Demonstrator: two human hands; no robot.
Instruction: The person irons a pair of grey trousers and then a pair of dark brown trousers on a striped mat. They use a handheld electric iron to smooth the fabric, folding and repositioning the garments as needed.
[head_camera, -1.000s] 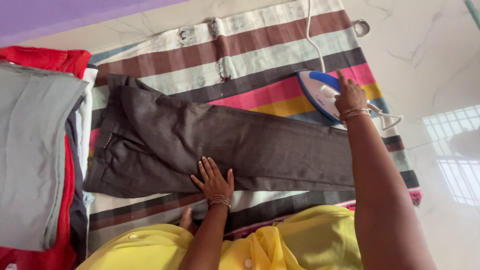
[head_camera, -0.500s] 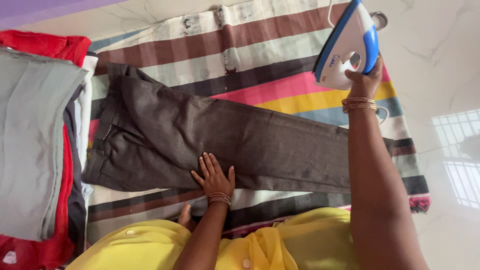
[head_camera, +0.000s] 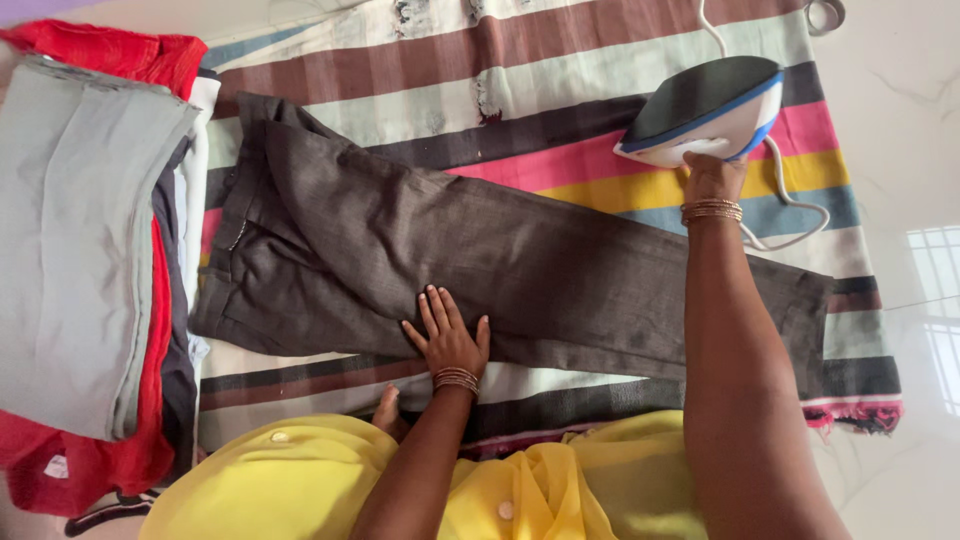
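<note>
While tilted, iron (head_camera: 705, 112) in right grip (head_camera: 712, 176).

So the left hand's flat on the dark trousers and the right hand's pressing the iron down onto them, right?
Not quite. The head view shows the right hand holding the iron lifted, soleplate tilted up, above the striped cloth. The left hand does lie flat on the dark trousers.

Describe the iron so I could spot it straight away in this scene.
Start at the striped cloth spread over the pale floor, with dark trousers laid flat across it. Above the trouser leg, the right hand holds the iron lifted and tilted, its dark soleplate showing. It is the only hard white-and-blue thing there, trailing a white cord.
</note>
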